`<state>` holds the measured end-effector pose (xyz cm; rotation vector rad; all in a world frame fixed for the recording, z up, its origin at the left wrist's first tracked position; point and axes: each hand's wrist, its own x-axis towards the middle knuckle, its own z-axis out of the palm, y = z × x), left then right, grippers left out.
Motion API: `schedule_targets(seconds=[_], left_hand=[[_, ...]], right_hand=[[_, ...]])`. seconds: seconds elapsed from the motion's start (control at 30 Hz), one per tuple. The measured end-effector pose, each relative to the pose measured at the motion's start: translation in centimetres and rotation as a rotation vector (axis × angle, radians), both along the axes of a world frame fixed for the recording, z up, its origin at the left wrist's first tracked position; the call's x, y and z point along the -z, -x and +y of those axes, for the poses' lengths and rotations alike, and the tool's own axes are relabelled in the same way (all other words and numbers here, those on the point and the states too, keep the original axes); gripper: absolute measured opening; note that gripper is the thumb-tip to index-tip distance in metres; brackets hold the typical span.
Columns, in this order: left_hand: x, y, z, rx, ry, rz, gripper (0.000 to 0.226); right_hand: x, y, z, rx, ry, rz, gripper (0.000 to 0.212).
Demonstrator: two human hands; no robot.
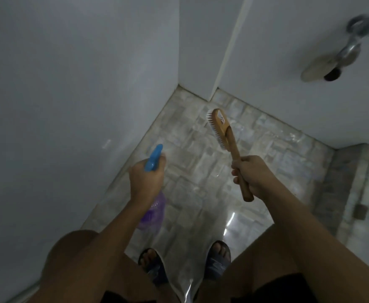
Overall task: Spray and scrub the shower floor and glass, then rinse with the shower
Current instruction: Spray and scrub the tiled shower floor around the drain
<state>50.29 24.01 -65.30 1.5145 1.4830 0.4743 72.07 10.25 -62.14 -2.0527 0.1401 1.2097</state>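
Above the wet, tiled shower floor (192,178), 2 hands are held out in front of the body, well apart from each other. The left hand (145,178) is wrapped round the neck of a spray bottle (154,159), with the fingers curled under its blue trigger head. The blue nozzle is pointed away, toward the corner where the pale walls (81,84) meet the floor. The bottle's purple body is seen hanging below the wrist, partly hidden by the forearm. The right hand (250,173) is closed firmly round the lower handle of a wooden scrub brush (219,125), and the end of the handle is left sticking out below the fist. The brush is held tilted, its head raised toward the far corner and its white bristles turned to the left; no surface is touched by it. A metal fitting (352,51) is mounted on the wall at the upper right, though it is blurred and its form cannot be made out clearly. Dark sandals (219,262) are worn on the 2 feet, which are planted on the floor below the hands.
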Motion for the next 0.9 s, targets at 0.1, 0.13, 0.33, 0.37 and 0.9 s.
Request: schedule_targets(seconds=[0.1, 0.13, 0.33, 0.37, 0.9], left_hand=[[5.9, 0.7, 0.6, 0.008, 0.046, 0.039, 0.048], [7.6, 0.8, 0.9, -0.012, 0.068, 0.054, 0.048], [12.8, -0.6, 3.4, 0.001, 0.035, 0.096, 0.049], [13.3, -0.6, 3.4, 0.015, 0.036, 0.102, 0.048], [15.6, 3.4, 5.9, 0.124, 0.057, 0.140, 0.044]], right_hand=[[5.3, -0.4, -0.2, -0.022, -0.006, -0.029, 0.017], [7.0, -0.5, -0.1, -0.039, -0.007, -0.042, 0.018], [12.3, -1.8, 1.6, -0.134, -0.036, -0.112, 0.018], [12.8, -2.0, 1.8, -0.158, -0.041, -0.138, 0.020], [16.3, 0.2, 3.5, -0.507, 0.001, -0.256, 0.028]])
